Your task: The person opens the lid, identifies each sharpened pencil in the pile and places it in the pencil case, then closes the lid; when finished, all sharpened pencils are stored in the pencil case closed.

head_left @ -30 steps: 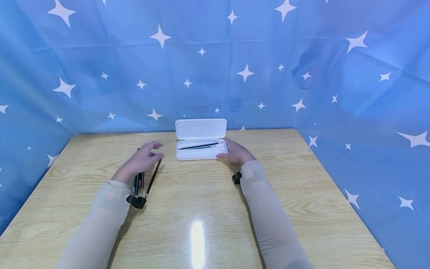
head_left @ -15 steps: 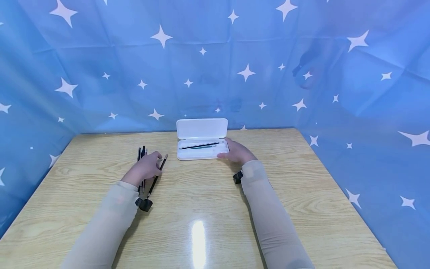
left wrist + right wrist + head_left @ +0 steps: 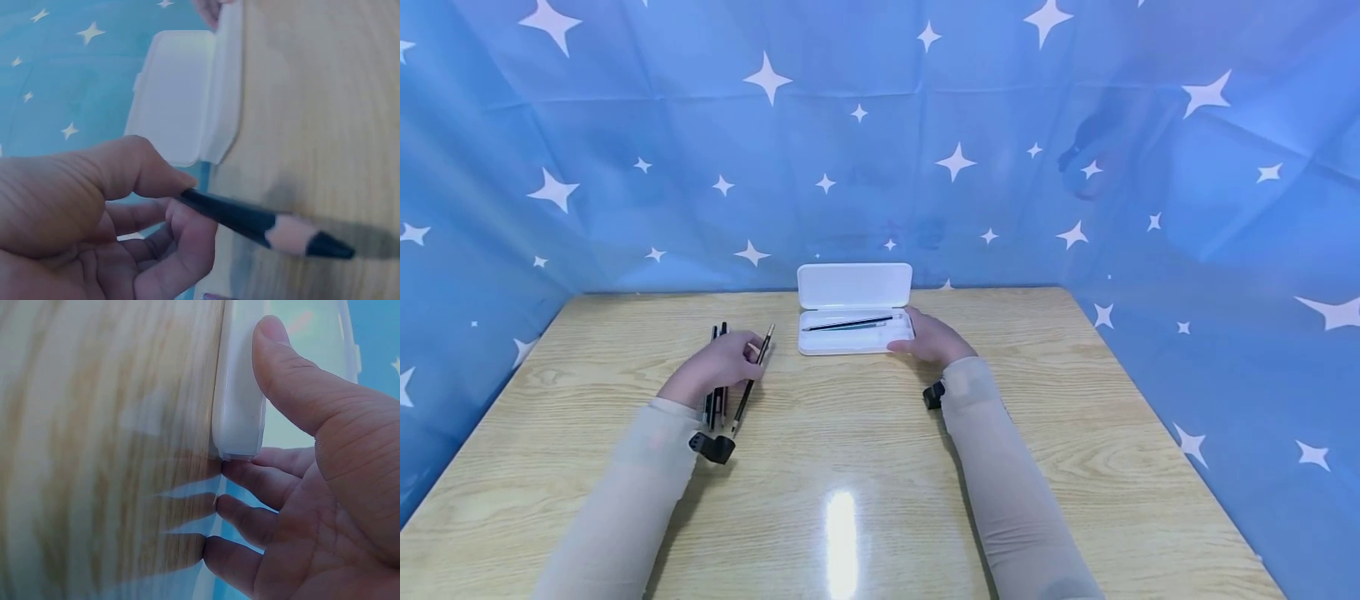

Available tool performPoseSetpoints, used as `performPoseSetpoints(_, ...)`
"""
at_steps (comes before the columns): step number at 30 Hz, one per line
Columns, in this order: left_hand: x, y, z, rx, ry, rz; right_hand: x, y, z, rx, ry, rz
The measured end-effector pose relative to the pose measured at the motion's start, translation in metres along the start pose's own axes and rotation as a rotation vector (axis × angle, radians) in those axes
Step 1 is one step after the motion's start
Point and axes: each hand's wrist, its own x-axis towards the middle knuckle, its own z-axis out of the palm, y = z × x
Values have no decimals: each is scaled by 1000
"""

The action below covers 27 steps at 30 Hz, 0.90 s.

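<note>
My left hand (image 3: 722, 367) pinches a black pencil (image 3: 234, 215) between thumb and fingers. Its sharpened dark tip points toward the lower right of the left wrist view, over the table. Beside and partly under this hand lie several dark pencils (image 3: 713, 407) on the table. An open white pencil case (image 3: 820, 344) stands near the table's back edge, its lid raised, with a black pencil (image 3: 842, 325) and a teal one (image 3: 868, 326) inside. At the case's right end, my right hand (image 3: 934, 337) holds it, thumb over the front rim, other fingers beside and behind the end.
Pale wood-grain tabletop (image 3: 850, 433) spreads around the case and pencils. A blue curtain with white stars (image 3: 880, 150) hangs just behind the table and along its sides. A camera (image 3: 713, 447) sits at the left wrist.
My left hand, with fingers apart above the pencils a second ago, has come down, taken hold of the rightmost pencil and raised it slightly. The right hand stays at the case.
</note>
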Motion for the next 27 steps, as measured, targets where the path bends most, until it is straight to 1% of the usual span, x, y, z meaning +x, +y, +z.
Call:
performPoseSetpoints(5, -3, 0, -11, -116, 29, 20, -1, -2, -2, 17, -7, -7)
performPoseSetpoints(8, -5, -1, -15, -145, 71, 55, -1, -1, -2, 18, -11, -7)
performPoseSetpoints(13, -5, -1, -21, -183, 152, 127, -1, 0, -2, 31, -16, -11)
performPoseSetpoints(16, -6, 1, -23, -206, 201, 157, -1, -1, -2, 38, -12, -11)
performPoseSetpoints(20, -8, 3, -26, -226, 224, 179, -1, -1, -2, 32, -9, -5)
performPoseSetpoints(23, -8, 3, -28, -222, 234, 192, 1, 0, -1, 27, -1, 3)
performPoseSetpoints(27, -7, 3, -30, -214, 292, 212, 3, 2, 1, 26, 5, 5)
